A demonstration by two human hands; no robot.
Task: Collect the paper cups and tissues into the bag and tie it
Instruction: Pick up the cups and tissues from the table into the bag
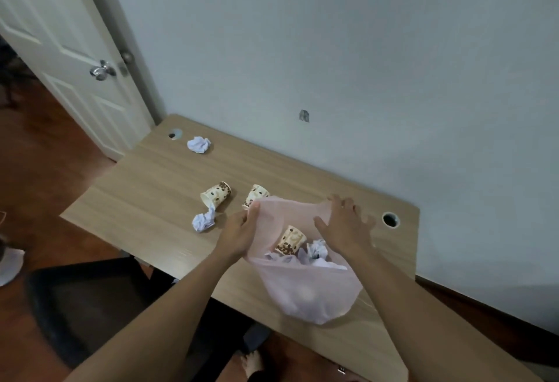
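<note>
A pale pink plastic bag lies open on the wooden desk. Inside it I see one bean-patterned paper cup and crumpled tissues. My left hand grips the bag's left rim. My right hand hovers over the bag's mouth with fingers spread, holding nothing. Two more patterned cups lie on their sides on the desk: one to the left, another just behind the bag's rim. A crumpled tissue lies by the left cup. Another tissue sits at the far left corner.
The desk stands against a pale wall, with cable holes at the far left and right. A white door with a metal knob stands open to the left. A dark chair sits below the desk's near edge.
</note>
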